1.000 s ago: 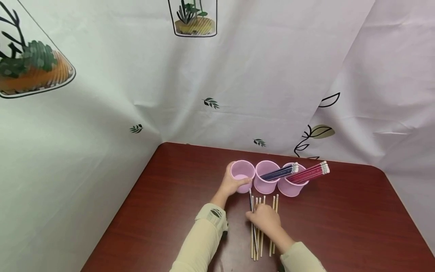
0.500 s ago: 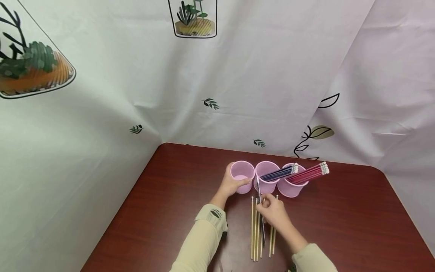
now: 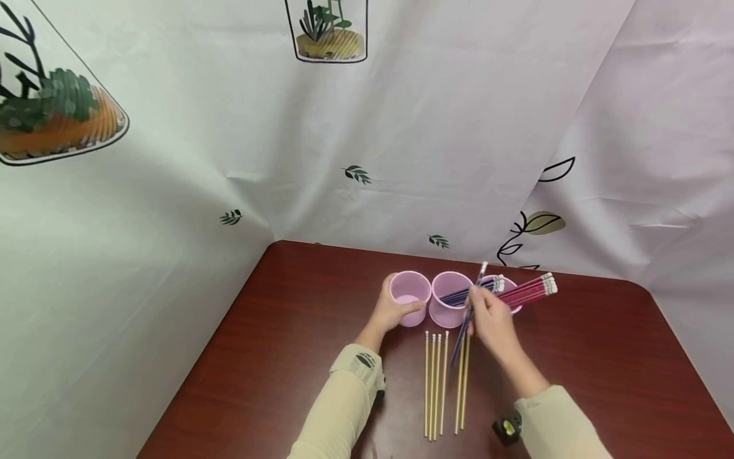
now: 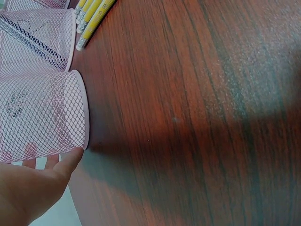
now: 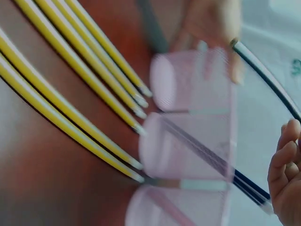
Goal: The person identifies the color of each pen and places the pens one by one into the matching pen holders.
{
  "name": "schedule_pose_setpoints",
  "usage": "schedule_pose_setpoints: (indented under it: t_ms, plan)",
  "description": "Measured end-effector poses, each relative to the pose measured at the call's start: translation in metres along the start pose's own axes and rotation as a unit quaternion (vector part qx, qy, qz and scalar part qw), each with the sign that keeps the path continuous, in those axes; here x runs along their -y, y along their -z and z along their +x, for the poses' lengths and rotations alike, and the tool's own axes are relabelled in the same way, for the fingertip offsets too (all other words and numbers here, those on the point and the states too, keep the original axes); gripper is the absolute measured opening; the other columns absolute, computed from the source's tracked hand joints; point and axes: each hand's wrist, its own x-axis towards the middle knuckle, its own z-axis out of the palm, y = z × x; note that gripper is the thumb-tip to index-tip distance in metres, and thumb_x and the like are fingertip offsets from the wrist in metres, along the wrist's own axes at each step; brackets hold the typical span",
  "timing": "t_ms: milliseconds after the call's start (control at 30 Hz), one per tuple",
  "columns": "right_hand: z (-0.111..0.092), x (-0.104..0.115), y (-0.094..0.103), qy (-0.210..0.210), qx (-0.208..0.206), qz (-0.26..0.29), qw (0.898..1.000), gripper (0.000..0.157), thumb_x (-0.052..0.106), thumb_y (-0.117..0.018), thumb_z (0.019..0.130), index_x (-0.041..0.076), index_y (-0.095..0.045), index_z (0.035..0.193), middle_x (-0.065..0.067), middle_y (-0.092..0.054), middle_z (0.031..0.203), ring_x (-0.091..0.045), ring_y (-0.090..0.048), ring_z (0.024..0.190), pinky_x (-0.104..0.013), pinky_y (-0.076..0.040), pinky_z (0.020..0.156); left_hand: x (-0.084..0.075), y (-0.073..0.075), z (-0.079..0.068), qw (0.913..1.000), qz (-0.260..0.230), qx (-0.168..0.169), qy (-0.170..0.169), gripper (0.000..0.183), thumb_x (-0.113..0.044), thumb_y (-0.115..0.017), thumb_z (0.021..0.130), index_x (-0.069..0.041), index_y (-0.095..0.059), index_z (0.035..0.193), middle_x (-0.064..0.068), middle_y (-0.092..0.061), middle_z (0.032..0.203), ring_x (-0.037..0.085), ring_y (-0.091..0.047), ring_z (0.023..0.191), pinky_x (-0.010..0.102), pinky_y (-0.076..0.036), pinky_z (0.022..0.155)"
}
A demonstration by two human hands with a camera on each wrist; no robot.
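Head view, near to far: slim gold pencils with white erasers (image 3: 432, 386) lie on the dark red-brown wooden table (image 3: 585, 370), four in one group and two just beside. Beyond them, the right hand (image 3: 493, 320) pinches a dark-blue pencil (image 3: 462, 335) between thumb and fingertips; the pencil slants, eraser end up and away, plain end down toward the gold ones, clear of the cups' mouths. Farther back stand three round pink wire-mesh cups in a row. The left hand (image 3: 394, 312) grips the leftmost cup (image 3: 410, 287), thumb in front, fingers behind. The middle cup (image 3: 447, 317) holds dark-blue pencils (image 3: 457, 298), leaning right; the rightmost cup (image 3: 510, 281), partly hidden, holds crimson pencils (image 3: 527, 291). The step in hand appears to be sorting by colour. The next move probably calls for raising the plain end over the middle cup's rim, aligning it with the leaning bundle, and lowering it in.
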Motion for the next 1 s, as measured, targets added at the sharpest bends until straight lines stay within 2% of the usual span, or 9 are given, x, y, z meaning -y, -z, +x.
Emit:
schedule_pose_setpoints:
  t_ms: [133,267,467,567,667,733,867,933,1000]
  plan:
    - [0.013,0.013,0.018,0.025,-0.055,-0.017,0.998,0.039,0.032,-0.047,0.097,-0.003,-0.063,0.088,-0.011,-0.054,0.053,-0.015,-0.050,0.040,-0.023,-0.041,0.037,0.001,0.000,0.001,1.0000,0.004,0.000,-0.001,0.090,-0.009,-0.084,0.063,-0.004,-0.031,0.136,0.016,-0.048,0.124,0.033,-0.046,0.114,0.046,-0.035,0.100]
    - [0.021,0.020,0.031,0.041,-0.096,-0.015,0.994,0.035,0.029,-0.052,0.095,-0.003,-0.067,0.092,-0.008,-0.055,0.054,-0.012,-0.050,0.042,-0.021,-0.043,0.039,0.001,0.000,0.001,1.0000,0.008,-0.002,-0.002,0.090,-0.010,-0.084,0.063,-0.004,-0.032,0.135,0.016,-0.048,0.123,0.033,-0.046,0.114,0.047,-0.036,0.099]
    - [0.026,0.025,0.037,0.039,-0.131,0.083,0.987,0.019,0.013,-0.052,0.094,-0.001,-0.053,0.108,0.000,-0.057,0.068,-0.010,-0.054,0.045,-0.018,-0.043,0.041,0.000,0.001,0.000,1.0000,0.000,-0.001,0.000,0.088,-0.007,-0.083,0.063,-0.005,-0.032,0.135,0.017,-0.047,0.124,0.034,-0.046,0.114,0.047,-0.036,0.099]
    - [0.024,0.029,0.037,0.043,-0.139,0.133,0.980,0.013,0.007,-0.050,0.094,0.001,-0.047,0.105,0.000,-0.058,0.073,-0.008,-0.057,0.049,-0.017,-0.047,0.044,0.002,0.001,0.000,1.0000,-0.009,-0.001,-0.003,0.088,-0.005,-0.083,0.063,-0.004,-0.032,0.135,0.020,-0.047,0.124,0.037,-0.045,0.115,0.049,-0.035,0.100]
    - [0.019,0.034,0.034,0.057,-0.146,0.142,0.977,0.009,0.003,-0.050,0.093,-0.003,-0.047,0.100,0.000,-0.059,0.072,-0.008,-0.060,0.051,-0.019,-0.050,0.048,0.002,0.001,-0.001,0.9999,-0.012,-0.001,-0.006,0.089,-0.005,-0.083,0.063,-0.003,-0.031,0.136,0.021,-0.046,0.125,0.039,-0.044,0.115,0.050,-0.034,0.100]
    - [0.014,0.035,0.031,0.060,-0.151,0.123,0.979,0.013,0.003,-0.051,0.093,-0.008,-0.048,0.098,0.000,-0.061,0.071,-0.005,-0.061,0.053,-0.019,-0.051,0.050,-0.008,0.003,-0.005,0.9998,-0.018,0.003,-0.007,0.088,-0.003,-0.081,0.064,0.001,-0.030,0.135,0.025,-0.045,0.125,0.042,-0.043,0.115,0.053,-0.033,0.100]
    - [0.011,0.013,0.022,0.050,-0.167,0.065,0.983,0.019,0.009,-0.057,0.091,-0.008,-0.053,0.098,-0.014,-0.064,0.070,-0.002,-0.062,0.055,-0.019,-0.052,0.054,-0.010,0.003,-0.006,0.9998,-0.017,0.003,-0.004,0.087,-0.002,-0.081,0.065,0.001,-0.030,0.135,0.026,-0.045,0.125,0.043,-0.042,0.115,0.053,-0.032,0.100]
    - [0.010,-0.002,0.017,0.046,-0.172,0.032,0.983,0.020,0.013,-0.060,0.090,-0.006,-0.057,0.095,-0.021,-0.065,0.071,0.000,-0.061,0.054,-0.018,-0.051,0.054,-0.004,0.001,-0.004,0.9999,-0.013,0.001,-0.004,0.087,-0.003,-0.082,0.064,-0.001,-0.031,0.135,0.024,-0.046,0.124,0.041,-0.043,0.115,0.052,-0.033,0.100]
    - [0.008,-0.013,0.012,0.050,-0.178,0.012,0.983,0.021,0.016,-0.062,0.089,-0.005,-0.060,0.090,-0.021,-0.065,0.069,0.000,-0.061,0.054,-0.015,-0.050,0.052,0.000,0.001,-0.001,1.0000,-0.006,-0.002,-0.001,0.088,-0.006,-0.083,0.064,-0.004,-0.032,0.135,0.020,-0.047,0.124,0.038,-0.044,0.115,0.050,-0.034,0.100]
